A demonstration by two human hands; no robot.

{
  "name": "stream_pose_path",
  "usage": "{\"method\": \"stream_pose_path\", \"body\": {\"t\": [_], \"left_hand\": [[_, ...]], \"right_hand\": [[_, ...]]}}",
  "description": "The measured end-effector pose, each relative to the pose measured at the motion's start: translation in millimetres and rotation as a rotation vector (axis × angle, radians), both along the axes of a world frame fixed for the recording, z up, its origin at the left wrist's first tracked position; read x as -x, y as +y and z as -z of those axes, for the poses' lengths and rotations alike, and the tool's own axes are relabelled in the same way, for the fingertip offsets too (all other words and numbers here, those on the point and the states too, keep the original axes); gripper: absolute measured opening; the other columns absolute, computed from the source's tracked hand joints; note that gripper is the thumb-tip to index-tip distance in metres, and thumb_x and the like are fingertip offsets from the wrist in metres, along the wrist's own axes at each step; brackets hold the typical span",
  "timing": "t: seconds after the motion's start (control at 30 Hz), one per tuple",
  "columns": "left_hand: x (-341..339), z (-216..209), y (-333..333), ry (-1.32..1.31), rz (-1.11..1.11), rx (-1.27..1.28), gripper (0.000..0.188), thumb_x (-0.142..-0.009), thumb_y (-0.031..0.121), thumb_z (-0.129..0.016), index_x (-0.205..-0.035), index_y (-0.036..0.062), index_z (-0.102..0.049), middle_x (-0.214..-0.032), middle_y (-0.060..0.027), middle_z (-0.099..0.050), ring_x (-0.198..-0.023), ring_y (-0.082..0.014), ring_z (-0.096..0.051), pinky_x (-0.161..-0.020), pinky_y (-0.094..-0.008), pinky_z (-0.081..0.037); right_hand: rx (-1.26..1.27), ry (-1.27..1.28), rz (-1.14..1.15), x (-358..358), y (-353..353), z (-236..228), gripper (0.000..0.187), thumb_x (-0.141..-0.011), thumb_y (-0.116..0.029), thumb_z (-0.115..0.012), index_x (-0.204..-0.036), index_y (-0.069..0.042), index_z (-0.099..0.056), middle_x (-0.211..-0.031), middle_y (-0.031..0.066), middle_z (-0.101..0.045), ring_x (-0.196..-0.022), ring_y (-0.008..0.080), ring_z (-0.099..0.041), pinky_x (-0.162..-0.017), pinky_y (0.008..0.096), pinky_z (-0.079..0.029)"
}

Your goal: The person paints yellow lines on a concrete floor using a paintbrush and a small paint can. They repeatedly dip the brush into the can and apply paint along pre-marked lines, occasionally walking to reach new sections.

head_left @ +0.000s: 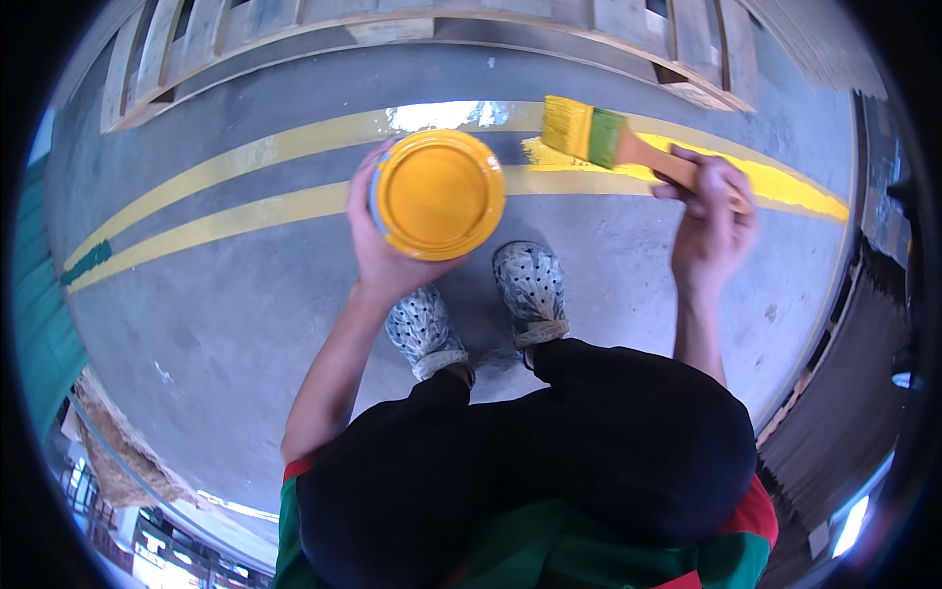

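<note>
My left hand (385, 250) is wrapped round the side of a round paint can (440, 194), its open top facing up and yellow paint inside. In my right hand (714, 211) is a wide paintbrush (613, 137) with an orange handle, a green-smeared ferrule and bristles coated yellow. The bristles point left and appear held above the floor. Beneath the brush runs fresh bright yellow paint (775, 185), between two paler yellow stripes; it stretches to the right. How far the bristles are from the floor I cannot tell.
Wooden pallets (392, 31) lie along the far side of the grey floor (245, 363). My speckled clogs (530, 285) stand just short of the stripes. A dark green patch (88, 262) marks the stripes' left end, near a green sheet (44, 324).
</note>
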State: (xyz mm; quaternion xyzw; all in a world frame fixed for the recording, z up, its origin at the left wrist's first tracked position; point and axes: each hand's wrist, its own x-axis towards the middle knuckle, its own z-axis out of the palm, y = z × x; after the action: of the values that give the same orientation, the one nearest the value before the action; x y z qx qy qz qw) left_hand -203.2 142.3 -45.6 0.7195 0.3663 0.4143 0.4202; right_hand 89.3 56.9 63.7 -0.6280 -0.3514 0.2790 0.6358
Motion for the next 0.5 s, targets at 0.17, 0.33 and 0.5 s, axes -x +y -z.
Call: {"method": "stream_pose_path", "body": {"t": [0.17,0.33,0.5], "left_hand": [[-26.7,12.4,-0.6,-0.060,0.026,0.004,0.119,-0.051,0.024,-0.101,-0.145,0.0046,-0.031,-0.146,-0.0209,-0.044,-0.136,-0.0372,-0.044,-0.114,-0.0470,-0.036],[-41.0,20.4,-1.7,-0.023,0.104,0.026,0.123,-0.049,0.023,-0.101,-0.148,0.0040,-0.029,-0.148,-0.0199,-0.042,-0.136,-0.0364,-0.045,-0.114,-0.0462,-0.036],[-51.3,27.6,-3.3,-0.028,0.117,0.023,0.126,-0.046,0.019,-0.101,-0.149,0.0027,-0.030,-0.148,-0.0191,-0.044,-0.133,-0.0371,-0.046,-0.113,-0.0460,-0.038]], "right_hand": [[0.045,-0.045,-0.291,29.3,12.4,-31.6,0.017,-0.098,-0.007,-0.061,-0.108,0.006,-0.064,-0.099,0.0231,-0.072,-0.081,0.0240,-0.073,-0.068,0.0328,-0.063],[0.198,-0.191,-0.280,42.2,15.5,-10.6,0.016,-0.096,-0.006,-0.065,-0.107,0.006,-0.067,-0.097,0.0168,-0.073,-0.078,0.0184,-0.073,-0.068,0.0271,-0.060],[0.210,0.055,-0.213,28.0,10.6,4.5,0.017,-0.098,-0.006,-0.061,-0.109,0.006,-0.065,-0.103,0.0211,-0.071,-0.083,0.0229,-0.073,-0.073,0.0313,-0.062]]}}
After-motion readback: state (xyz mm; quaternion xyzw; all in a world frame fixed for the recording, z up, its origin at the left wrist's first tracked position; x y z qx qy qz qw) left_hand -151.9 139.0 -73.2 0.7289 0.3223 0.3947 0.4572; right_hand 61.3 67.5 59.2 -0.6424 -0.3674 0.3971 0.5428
